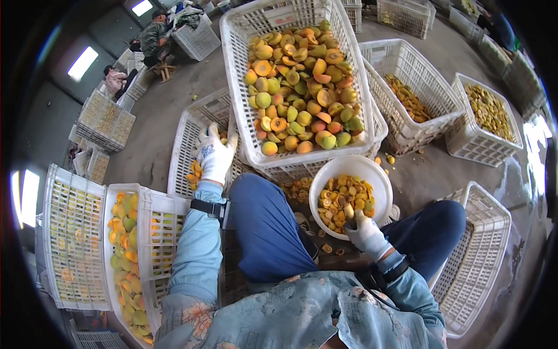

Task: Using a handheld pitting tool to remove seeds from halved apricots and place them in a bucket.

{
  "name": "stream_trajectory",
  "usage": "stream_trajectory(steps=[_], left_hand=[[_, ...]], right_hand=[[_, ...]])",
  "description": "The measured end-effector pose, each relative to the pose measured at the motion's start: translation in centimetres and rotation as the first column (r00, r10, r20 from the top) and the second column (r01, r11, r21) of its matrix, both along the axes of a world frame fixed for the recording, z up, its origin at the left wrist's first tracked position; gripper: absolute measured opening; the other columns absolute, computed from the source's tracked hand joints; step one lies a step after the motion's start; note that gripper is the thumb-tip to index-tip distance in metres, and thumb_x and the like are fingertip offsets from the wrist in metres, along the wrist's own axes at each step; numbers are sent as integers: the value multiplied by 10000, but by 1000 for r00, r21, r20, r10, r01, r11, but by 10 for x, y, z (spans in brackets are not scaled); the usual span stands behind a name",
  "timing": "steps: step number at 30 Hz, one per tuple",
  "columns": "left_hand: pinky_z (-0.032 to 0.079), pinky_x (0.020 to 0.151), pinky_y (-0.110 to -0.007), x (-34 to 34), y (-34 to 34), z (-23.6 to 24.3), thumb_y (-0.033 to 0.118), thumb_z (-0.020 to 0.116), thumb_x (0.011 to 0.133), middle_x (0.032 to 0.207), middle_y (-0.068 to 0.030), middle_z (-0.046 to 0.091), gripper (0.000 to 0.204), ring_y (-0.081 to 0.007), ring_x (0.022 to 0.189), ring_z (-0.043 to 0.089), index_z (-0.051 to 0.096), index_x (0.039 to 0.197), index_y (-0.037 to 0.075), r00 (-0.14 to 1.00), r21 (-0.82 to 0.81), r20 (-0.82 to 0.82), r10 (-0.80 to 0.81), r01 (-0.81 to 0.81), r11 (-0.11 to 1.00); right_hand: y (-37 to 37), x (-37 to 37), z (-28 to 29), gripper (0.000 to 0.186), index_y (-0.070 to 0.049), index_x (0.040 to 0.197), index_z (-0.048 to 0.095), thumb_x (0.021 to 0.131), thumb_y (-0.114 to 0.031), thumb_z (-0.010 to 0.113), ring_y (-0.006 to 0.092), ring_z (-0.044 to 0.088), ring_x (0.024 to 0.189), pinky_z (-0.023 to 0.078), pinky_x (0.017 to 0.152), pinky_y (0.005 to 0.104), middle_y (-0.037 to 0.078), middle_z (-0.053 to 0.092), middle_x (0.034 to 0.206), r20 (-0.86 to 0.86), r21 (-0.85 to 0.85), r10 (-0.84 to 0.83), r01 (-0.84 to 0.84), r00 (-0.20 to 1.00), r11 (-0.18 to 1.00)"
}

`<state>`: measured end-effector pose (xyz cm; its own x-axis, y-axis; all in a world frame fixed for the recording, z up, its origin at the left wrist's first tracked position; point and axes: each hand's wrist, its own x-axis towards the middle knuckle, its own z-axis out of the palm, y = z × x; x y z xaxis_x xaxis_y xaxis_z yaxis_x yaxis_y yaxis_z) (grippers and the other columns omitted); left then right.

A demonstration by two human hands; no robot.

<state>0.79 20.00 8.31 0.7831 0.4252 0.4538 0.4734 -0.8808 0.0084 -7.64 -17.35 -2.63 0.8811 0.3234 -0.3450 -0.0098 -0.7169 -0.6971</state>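
Note:
My left hand (215,153), in a white glove, is over a white slatted crate (178,152) at the left. Its thumb and fingers are round a yellow-orange piece of peach (224,140), partly hidden by the glove. A few orange peach pieces (195,174) lie in that crate below the wrist. At the near rim of a white round tub (382,185), my gloved right hand (367,235) is closed on a small tool with a pale, rod-like end (349,210); the rest is hidden. Small cut orange pieces (347,198) fill the tub's bottom.
Ahead stands a large white crate (238,75) heaped with halved peaches (302,87). More crates of fruit stand at the right (459,116) and left (75,232). An almost upright crate (482,262) is by my right knee. Scraps lie on the floor; people sit far left.

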Motion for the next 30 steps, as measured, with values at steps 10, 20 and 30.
stream_trajectory(steps=[10,20,30], left_hand=[[411,933,-381,118,-39,-9,305,611,782,1223,-171,483,538,-313,1091,503,446,1242,80,916,41,-82,-393,397,917],[492,747,-360,147,-34,-27,254,714,723,1104,-150,549,473,-246,937,580,506,1106,72,935,-25,-138,-328,328,944],[396,451,-200,23,-118,-20,461,476,873,961,-144,588,537,-117,592,506,485,1196,33,895,-482,437,-96,142,-864]], right_hand=[[0,3,-1,412,6,1033,485,795,-314,587,412,588,860,470,751,447,276,603,835,-52,15,-40,41,998,999],[-2,4,10,387,5,972,488,794,-321,599,405,588,855,466,740,455,269,602,830,-69,42,-27,30,997,999],[9,-5,12,373,7,1019,501,781,-250,630,371,607,823,468,693,410,229,610,841,-34,402,-123,126,992,907]])
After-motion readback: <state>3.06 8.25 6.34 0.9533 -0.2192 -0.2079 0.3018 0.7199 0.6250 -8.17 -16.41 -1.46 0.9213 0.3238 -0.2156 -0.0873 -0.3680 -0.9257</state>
